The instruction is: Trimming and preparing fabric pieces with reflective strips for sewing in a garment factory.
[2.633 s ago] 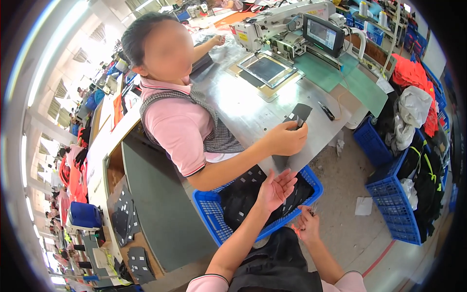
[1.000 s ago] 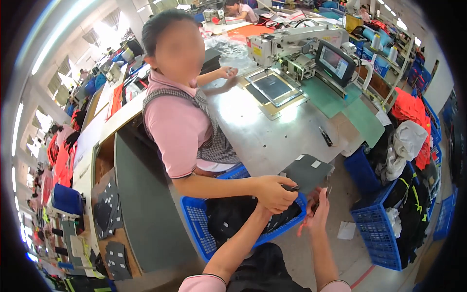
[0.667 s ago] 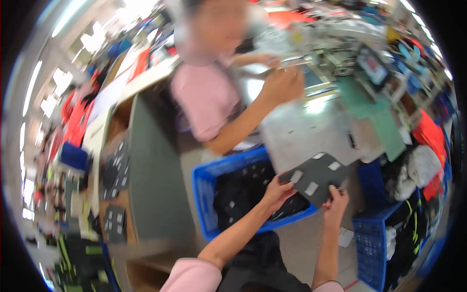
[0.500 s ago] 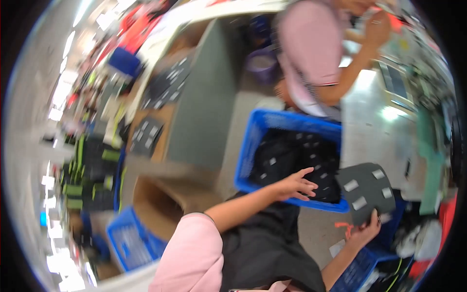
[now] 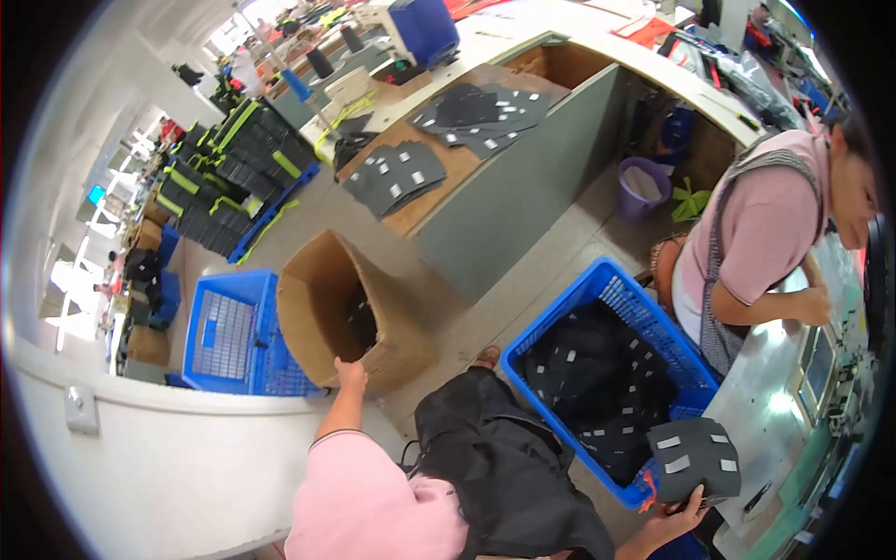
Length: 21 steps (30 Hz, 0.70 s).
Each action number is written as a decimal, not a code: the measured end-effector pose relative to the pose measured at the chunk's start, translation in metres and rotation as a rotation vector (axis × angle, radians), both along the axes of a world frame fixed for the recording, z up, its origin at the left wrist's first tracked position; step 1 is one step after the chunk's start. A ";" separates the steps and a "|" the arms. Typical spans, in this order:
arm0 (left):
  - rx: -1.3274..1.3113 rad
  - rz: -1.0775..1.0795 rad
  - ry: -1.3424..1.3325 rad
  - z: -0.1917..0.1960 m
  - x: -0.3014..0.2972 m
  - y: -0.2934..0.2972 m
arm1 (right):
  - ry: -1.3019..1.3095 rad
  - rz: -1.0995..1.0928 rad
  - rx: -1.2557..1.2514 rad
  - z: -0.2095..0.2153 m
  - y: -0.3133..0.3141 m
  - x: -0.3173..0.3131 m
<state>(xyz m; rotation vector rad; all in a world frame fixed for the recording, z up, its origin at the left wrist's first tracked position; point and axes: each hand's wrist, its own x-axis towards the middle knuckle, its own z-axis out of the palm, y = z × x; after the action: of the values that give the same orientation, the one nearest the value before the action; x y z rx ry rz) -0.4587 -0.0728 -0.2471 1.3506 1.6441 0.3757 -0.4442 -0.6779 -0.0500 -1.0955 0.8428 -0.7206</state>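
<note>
Left hand closes on the rim of the open brown cardboard box on the floor. Right hand pinches a dark grey fabric piece with white patches, held just beside the blue plastic crate of dark pieces. Risk: the loosely pinched piece slips to the floor; the tilted box tips if pulled. Room is tight: crate, seated co-worker and steel table crowd the right; open floor lies left of the box.

Dark grey fabric piece dotted with pale grey rectangular patches, held at the right hand. Blue plastic crate filled with black pieces bearing the same pale patches. Plain brown cardboard box noted at the left hand. Pink sleeves seen.
</note>
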 end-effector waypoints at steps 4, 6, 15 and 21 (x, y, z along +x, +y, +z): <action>0.472 -0.658 0.441 -0.041 0.027 -0.091 | -0.064 0.056 0.022 -0.001 0.005 -0.003; 0.255 -1.285 0.281 -0.037 0.060 -0.174 | -0.093 0.021 0.007 0.023 0.024 -0.008; -0.523 -0.760 -0.040 0.024 0.142 -0.095 | 0.077 -0.215 0.208 -0.005 0.022 -0.047; -0.297 -0.343 0.149 -0.004 0.112 0.056 | -0.080 -0.243 0.262 0.007 0.024 -0.039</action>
<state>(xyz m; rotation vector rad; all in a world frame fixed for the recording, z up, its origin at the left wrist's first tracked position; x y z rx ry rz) -0.3469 -0.0170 -0.2515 1.4212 1.4794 -0.1692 -0.4828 -0.6536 -0.0435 -0.7337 0.9814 -0.8237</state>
